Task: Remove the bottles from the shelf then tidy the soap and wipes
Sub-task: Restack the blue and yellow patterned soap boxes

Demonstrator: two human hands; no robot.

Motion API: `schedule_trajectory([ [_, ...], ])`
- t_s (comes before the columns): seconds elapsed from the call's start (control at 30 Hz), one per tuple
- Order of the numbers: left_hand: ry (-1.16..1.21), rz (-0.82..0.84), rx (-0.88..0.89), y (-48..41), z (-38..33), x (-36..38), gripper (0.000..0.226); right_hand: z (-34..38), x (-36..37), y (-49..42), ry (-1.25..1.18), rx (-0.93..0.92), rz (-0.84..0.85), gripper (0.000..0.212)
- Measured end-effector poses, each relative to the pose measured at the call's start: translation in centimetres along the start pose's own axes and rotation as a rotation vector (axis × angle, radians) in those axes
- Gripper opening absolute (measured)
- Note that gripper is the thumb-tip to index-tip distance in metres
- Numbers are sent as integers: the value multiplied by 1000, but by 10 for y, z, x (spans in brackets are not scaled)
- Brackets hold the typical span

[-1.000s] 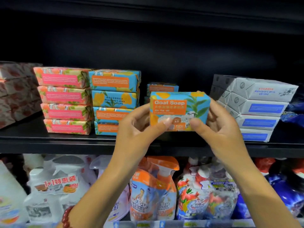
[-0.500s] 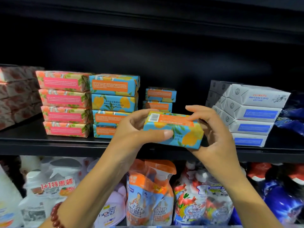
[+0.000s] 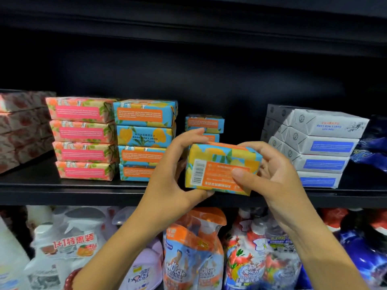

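Both hands hold one blue-and-orange soap bar (image 3: 219, 164) just in front of the black shelf (image 3: 83, 188). Its barcode side faces me, with the print upside down. My left hand (image 3: 178, 174) grips its left end, thumb underneath and fingers over the top. My right hand (image 3: 272, 172) grips its right end, thumb pressed on the orange label. Behind it stand two matching bars (image 3: 204, 124). To the left rise a stack of blue-orange soap (image 3: 144, 139) and a stack of pink soap (image 3: 81, 137).
White soap boxes (image 3: 314, 143) are stacked on the shelf at the right, beside dark blue packs (image 3: 372, 147). More pink packs (image 3: 23, 126) sit at far left. The lower shelf holds spray bottles and refill pouches (image 3: 192, 248).
The soap bar has been turned over in both hands: first its "Goat Soap" front faced me, then its top edge, now its barcode back. It sits lower and closer to the shelf edge.
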State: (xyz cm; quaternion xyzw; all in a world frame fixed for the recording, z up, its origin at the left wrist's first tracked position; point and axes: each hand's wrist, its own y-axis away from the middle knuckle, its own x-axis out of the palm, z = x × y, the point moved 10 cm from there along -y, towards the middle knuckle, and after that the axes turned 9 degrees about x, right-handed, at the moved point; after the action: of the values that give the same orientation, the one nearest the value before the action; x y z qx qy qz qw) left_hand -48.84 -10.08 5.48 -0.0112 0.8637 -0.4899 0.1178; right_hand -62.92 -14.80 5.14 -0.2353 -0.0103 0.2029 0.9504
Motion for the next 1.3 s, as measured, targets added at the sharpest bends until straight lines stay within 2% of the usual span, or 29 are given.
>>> schedule_trajectory([
  [0.17, 48, -76, -123, 13, 5, -16, 72, 25, 12, 18, 237, -275, -107, 41],
  [0.37, 9, -146, -231, 27, 18, -44, 71, 29, 46, 25, 303, -529, -7, 41],
  [0.5, -89, -183, -190, 38, 12, -68, 60, 12, 60, 18, 443, -487, 36, 42],
  [0.77, -246, -314, -149, 65, 12, -119, 57, -41, 50, -3, 791, -215, 10, 53],
  [0.87, -340, -235, -148, 68, 16, -120, 53, -44, 55, -3, 935, -268, -41, 51],
  [1.07, -629, -158, -118, 70, 19, -120, 48, -39, 56, -1, 970, -353, -116, 42],
  [1.3, -666, -197, -87, 67, 17, -117, 42, -39, 59, 1, 1003, -390, -135, 40],
])
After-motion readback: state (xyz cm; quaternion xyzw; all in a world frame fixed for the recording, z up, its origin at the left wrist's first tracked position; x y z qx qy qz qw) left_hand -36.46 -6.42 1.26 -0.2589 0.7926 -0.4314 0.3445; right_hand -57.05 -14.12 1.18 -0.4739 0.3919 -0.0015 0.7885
